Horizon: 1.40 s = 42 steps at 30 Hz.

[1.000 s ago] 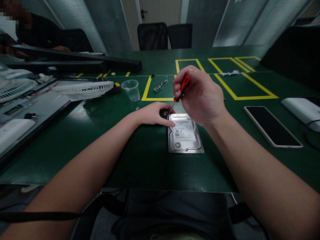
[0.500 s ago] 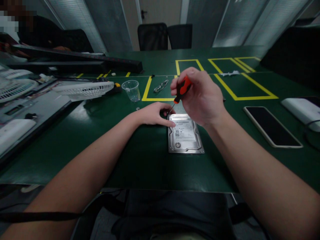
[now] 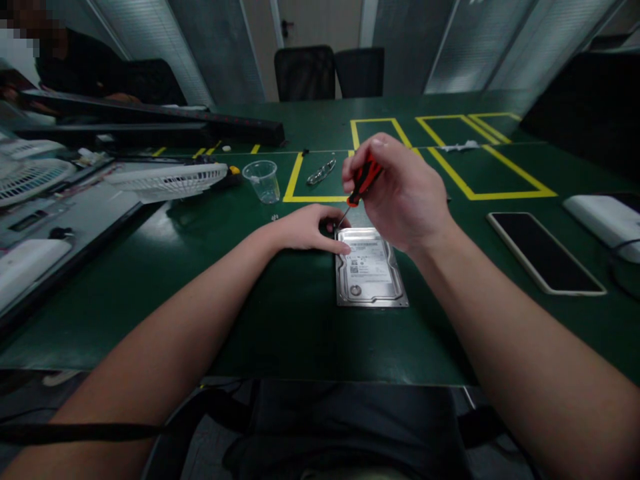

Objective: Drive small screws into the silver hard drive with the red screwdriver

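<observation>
A silver hard drive [image 3: 371, 273] lies label up on the green table. My left hand [image 3: 313, 228] grips its far left corner, thumb on the top face and the other fingers curled round the far side, partly hidden. In my right hand [image 3: 400, 190], above the drive's far edge, is a red and black screwdriver [image 3: 364, 181]. Its thin shaft slants down to the left, and the tip meets the drive's far left corner beside my left fingers. I cannot make out the screw there.
Left of the drive stands a clear plastic cup [image 3: 262, 181], with tiny metal bits [image 3: 275, 217] near it. Behind lies a small clear packet [image 3: 321, 173]. A phone [image 3: 546, 253] and a white device [image 3: 607, 223] are at right. White fan-like parts [image 3: 175, 179] sit at left, near another person.
The screwdriver handle has turned a little in my right fingers, showing more black now. Its tip stays at the same corner, and my left hand has kept its place on the drive.
</observation>
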Tool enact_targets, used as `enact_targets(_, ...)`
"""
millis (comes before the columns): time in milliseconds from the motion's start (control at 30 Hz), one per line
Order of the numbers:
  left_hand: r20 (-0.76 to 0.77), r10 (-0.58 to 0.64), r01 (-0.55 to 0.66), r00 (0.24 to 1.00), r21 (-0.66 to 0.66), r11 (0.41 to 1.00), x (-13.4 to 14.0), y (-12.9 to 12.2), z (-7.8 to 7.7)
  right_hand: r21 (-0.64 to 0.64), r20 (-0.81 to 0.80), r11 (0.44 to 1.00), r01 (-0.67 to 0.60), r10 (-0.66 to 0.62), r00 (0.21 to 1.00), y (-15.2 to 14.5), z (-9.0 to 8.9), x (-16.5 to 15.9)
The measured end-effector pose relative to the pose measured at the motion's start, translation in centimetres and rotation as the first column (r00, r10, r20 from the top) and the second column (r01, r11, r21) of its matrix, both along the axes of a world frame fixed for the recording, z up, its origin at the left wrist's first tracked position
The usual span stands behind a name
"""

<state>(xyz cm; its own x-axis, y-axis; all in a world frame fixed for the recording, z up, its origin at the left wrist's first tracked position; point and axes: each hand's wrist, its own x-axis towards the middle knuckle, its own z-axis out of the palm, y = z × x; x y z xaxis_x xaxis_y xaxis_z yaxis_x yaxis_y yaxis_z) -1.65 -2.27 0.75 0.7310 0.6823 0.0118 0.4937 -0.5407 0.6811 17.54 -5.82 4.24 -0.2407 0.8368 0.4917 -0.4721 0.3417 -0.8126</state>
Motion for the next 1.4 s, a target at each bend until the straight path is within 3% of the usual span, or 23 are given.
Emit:
enact_targets(933,-0.025,0.024,-0.023,0.999,0.016,1.000,0.05,-0.11,0.09,-0.042,0.022,0.997,0.059,-0.058,0.998,-0.08,-0.06,-0.07)
enact_targets(1267,-0.030,0.026,-0.025,0.999,0.020,0.999,0.09,-0.20,0.23,0.007,0.034,1.000,0.023,-0.023,0.999,-0.31,-0.04,-0.13)
enact_targets(1400,-0.020,0.012,-0.012,1.000,0.026,1.000,0.00,0.01,0.04,-0.011,-0.032,1.000,-0.029,0.028,0.999,-0.40,-0.02,-0.14)
